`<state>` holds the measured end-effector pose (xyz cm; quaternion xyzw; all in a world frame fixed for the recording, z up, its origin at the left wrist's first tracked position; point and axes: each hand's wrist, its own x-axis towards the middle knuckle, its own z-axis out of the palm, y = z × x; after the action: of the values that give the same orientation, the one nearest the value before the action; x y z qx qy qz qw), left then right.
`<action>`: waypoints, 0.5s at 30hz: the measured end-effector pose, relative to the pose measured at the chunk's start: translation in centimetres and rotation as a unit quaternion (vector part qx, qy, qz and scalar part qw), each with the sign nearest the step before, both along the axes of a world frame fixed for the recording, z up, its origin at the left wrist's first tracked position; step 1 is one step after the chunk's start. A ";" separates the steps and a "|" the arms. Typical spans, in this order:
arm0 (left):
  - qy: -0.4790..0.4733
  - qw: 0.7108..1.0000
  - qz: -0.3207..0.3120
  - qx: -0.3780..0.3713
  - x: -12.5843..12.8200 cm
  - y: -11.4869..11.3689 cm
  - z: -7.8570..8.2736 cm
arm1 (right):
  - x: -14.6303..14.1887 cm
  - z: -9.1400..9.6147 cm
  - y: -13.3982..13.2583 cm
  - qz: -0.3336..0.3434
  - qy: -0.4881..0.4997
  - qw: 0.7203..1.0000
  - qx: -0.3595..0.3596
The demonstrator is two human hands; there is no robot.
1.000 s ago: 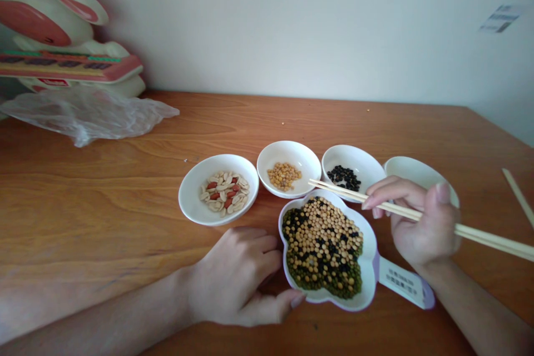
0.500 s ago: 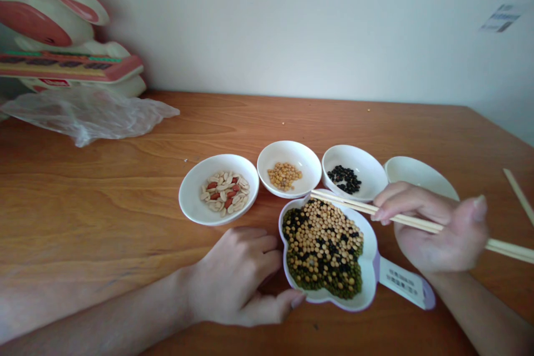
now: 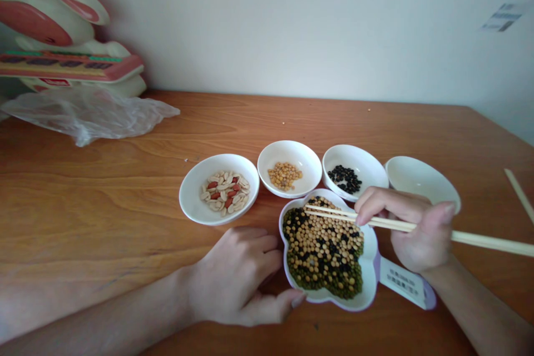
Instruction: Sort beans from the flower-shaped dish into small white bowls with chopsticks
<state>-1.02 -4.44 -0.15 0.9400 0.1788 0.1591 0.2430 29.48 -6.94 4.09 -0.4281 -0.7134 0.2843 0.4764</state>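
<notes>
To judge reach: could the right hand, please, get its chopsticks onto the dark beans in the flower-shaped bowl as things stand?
Probably yes: the right hand holds chopsticks, tips over the flower-shaped bowl; nothing covers it.

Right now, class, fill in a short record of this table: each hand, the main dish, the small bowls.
Left hand: rests on brown wooden table, thumb against white flower-shaped dish of mixed beans
Right hand: fingers grip pale wooden chopsticks, tips over that dish
Small round white bowls: peanut bowl, yellow-bean bowl, black-bean bowl, fourth bowl behind right hand
</notes>
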 end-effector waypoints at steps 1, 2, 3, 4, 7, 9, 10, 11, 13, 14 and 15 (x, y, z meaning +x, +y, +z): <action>-0.001 1.000 0.000 0.001 0.0 0.0 0.0 | 0.0 0.0 0.0 0.004 -0.003 1.000 0.003; -0.003 1.000 0.001 0.002 0.0 0.0 0.0 | 0.0 0.0 0.1 0.007 -0.005 1.000 0.006; -0.004 1.000 0.002 0.004 0.0 0.0 0.0 | 0.0 -0.1 0.1 0.009 -0.005 1.000 0.010; -0.005 1.000 0.001 0.005 0.0 0.0 0.0 | -0.1 -0.1 0.1 0.010 -0.005 1.000 0.014; -0.006 1.000 -0.002 0.005 0.0 0.0 0.1 | -0.2 -0.5 0.0 0.005 0.004 1.000 0.018; -0.006 1.000 -0.003 0.003 0.0 0.0 0.1 | -0.2 -0.7 -0.1 -0.005 0.014 1.000 0.014; -0.006 1.000 -0.003 0.003 0.0 0.0 0.1 | -0.2 -0.8 -0.1 -0.010 0.019 1.000 0.013; -0.004 1.000 -0.002 0.003 0.0 0.0 0.1 | -0.2 -0.9 -0.1 -0.012 0.023 1.000 0.013; -0.004 1.000 0.000 0.003 0.0 -0.1 0.1 | -0.3 -1.0 -0.1 -0.014 0.035 0.999 0.016; -0.004 1.000 0.000 0.002 0.0 -0.1 0.1 | -0.3 -1.0 -0.1 -0.014 0.041 0.999 0.018; -0.005 1.000 -0.002 0.001 0.0 -0.1 0.1 | -0.3 -1.0 -0.1 -0.014 0.046 0.999 0.021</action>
<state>-1.04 -4.50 -0.09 0.9397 0.1760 0.1637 0.2434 29.20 -7.01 3.06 -0.4144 -0.6904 0.2820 0.5217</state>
